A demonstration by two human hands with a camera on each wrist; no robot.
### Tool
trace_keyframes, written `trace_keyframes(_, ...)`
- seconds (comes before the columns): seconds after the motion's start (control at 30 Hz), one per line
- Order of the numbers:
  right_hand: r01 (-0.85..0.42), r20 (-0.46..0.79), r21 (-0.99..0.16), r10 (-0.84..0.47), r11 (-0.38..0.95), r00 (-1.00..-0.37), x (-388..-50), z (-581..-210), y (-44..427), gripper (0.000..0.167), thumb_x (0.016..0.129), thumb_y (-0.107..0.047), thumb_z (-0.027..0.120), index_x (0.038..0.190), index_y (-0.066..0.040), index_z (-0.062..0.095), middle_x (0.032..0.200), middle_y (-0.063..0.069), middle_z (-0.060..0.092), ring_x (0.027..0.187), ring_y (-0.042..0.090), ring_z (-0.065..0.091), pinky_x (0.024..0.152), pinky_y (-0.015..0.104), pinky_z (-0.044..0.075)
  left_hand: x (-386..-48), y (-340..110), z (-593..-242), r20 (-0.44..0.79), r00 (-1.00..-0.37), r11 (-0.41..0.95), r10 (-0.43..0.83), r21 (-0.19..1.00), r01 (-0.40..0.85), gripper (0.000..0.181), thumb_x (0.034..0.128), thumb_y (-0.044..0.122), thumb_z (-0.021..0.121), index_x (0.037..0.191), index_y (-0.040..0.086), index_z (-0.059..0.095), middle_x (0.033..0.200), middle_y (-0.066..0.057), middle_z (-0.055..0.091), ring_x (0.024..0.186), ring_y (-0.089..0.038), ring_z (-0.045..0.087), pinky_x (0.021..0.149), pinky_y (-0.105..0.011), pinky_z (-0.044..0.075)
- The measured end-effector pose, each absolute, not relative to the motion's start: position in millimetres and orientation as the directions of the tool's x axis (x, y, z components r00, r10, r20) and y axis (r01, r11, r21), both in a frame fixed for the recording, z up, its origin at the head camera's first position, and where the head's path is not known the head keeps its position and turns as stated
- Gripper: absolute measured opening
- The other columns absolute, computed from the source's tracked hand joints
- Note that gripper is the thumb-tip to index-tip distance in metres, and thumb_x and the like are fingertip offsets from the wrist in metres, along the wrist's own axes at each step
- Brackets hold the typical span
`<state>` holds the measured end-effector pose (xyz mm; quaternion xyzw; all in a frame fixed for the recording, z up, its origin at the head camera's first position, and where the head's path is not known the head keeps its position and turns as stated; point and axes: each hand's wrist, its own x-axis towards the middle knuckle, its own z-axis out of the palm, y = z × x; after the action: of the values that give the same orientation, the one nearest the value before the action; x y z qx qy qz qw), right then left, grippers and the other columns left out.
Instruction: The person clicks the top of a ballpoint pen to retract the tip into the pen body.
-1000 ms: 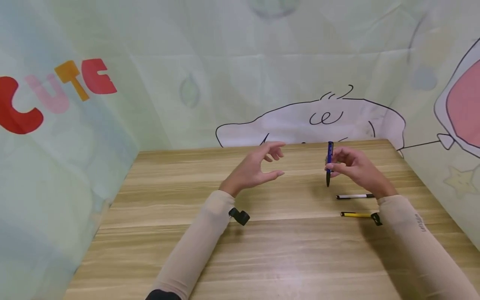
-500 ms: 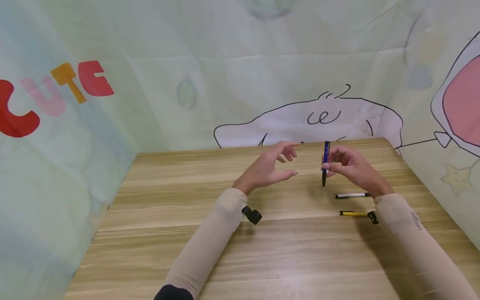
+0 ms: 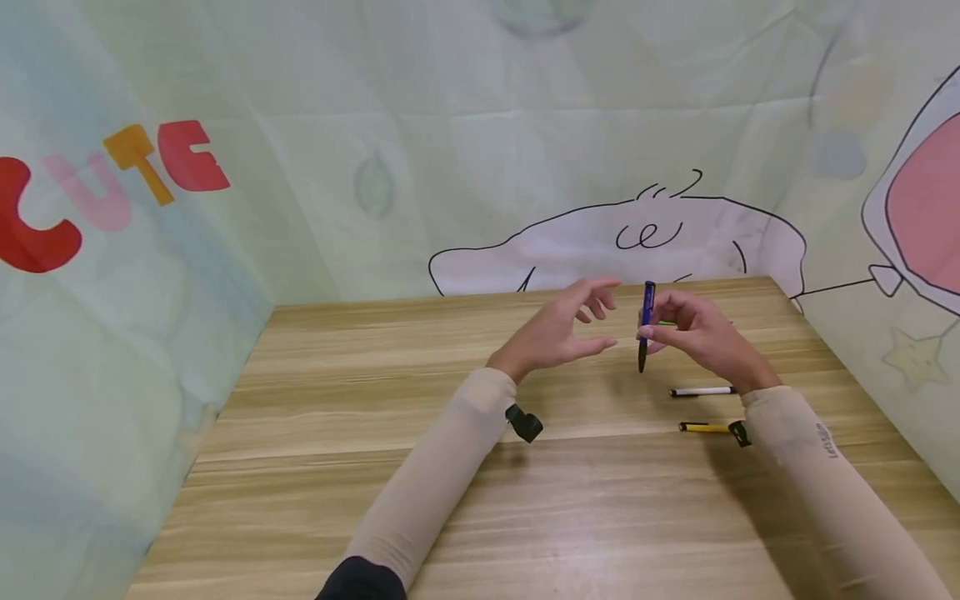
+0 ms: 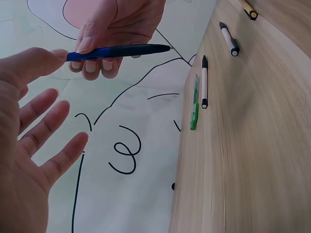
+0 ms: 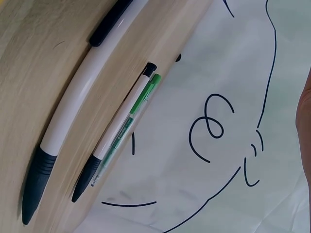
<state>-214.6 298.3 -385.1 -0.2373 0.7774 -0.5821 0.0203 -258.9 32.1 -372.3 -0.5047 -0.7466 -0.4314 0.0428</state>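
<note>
one blue ballpoint pen (image 3: 648, 302), near-upright above wood-grain table (image 3: 600, 517), pinched by right hand (image 3: 701, 335); left hand (image 3: 557, 329) just beside, thumb and fingers apart, holding nothing. risk: narrow pinch could let pen twist or drop if left hand bumps it.

This looks like a makeshift booth: a wood-grain worktop (image 3: 600, 517) boxed in by creased, printed sheeting (image 3: 315, 158), with "CUTE" lettering (image 3: 129, 148) at upper left, a cartoon figure (image 3: 592, 242) right of centre and a pink balloon (image 3: 930, 200) at the right edge. The wider room cannot be told.
</note>
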Motion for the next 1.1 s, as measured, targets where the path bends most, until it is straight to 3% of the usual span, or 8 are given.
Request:
trace_keyframes(0.2, -0.362, 0.264, -0.912, -0.397, 0.193, -0.879, -216, -385, 296, 0.021, 0.097, -0.002, 0.067, 0.114, 0.002, 0.056, 0.101, 0.012, 0.064, 0.091, 0.020, 0.068, 0.077, 0.048, 0.061, -259, 42, -376, 0.491, -0.493, 0.122, 0.719, 0.609, 0.784, 0.084, 0.0885, 0.017, 0.080, 0.156, 0.013, 0.030, 0.125, -0.007, 0.058, 0.105, -0.013, 0.059, 0.091, -0.027, 0.055)
trace_keyframes(0.33, -0.368, 0.271, -0.912, -0.406, 0.183, -0.873, -217, -385, 295, 0.023, 0.097, 0.000, 0.065, 0.116, 0.007, 0.054, 0.101, 0.010, 0.065, 0.092, 0.019, 0.068, 0.076, 0.044, 0.062, -258, 49, -377, 0.514, -0.467, 0.097, 0.719, 0.592, 0.800, 0.090, 0.0868, 0.013, 0.081, 0.158, 0.013, 0.026, 0.123, -0.009, 0.057, 0.103, -0.015, 0.060, 0.089, -0.032, 0.057)
trace_keyframes(0.47, -0.362, 0.268, -0.917, -0.411, 0.170, -0.871, -219, -384, 292, 0.024, 0.098, -0.001, 0.065, 0.118, 0.009, 0.054, 0.104, 0.009, 0.065, 0.094, 0.018, 0.068, 0.075, 0.038, 0.063, -256, 54, -376, 0.503, -0.471, 0.104, 0.724, 0.596, 0.796, 0.093, 0.0859, 0.011, 0.082, 0.158, 0.015, 0.023, 0.122, -0.008, 0.056, 0.103, -0.014, 0.059, 0.088, -0.029, 0.056)
trace_keyframes(0.7, -0.364, 0.272, -0.916, -0.406, 0.168, -0.873, -219, -381, 288, 0.023, 0.098, -0.002, 0.065, 0.118, 0.005, 0.056, 0.104, 0.009, 0.065, 0.094, 0.018, 0.068, 0.075, 0.036, 0.063, -255, 57, -374, 0.491, -0.475, 0.119, 0.730, 0.593, 0.796, 0.094, 0.0861, 0.010, 0.081, 0.159, 0.014, 0.021, 0.119, -0.006, 0.056, 0.103, -0.012, 0.058, 0.086, -0.025, 0.055)
trace_keyframes(1.1, -0.393, 0.302, -0.905, -0.404, 0.161, -0.863, -219, -378, 284, 0.020, 0.097, 0.000, 0.065, 0.115, 0.003, 0.058, 0.106, 0.011, 0.065, 0.095, 0.017, 0.067, 0.071, 0.033, 0.062, -254, 61, -378, 0.505, -0.454, 0.081, 0.734, 0.598, 0.797, 0.099, 0.0845, 0.002, 0.080, 0.156, 0.015, 0.013, 0.113, -0.009, 0.055, 0.100, -0.021, 0.060, 0.084, -0.029, 0.057)
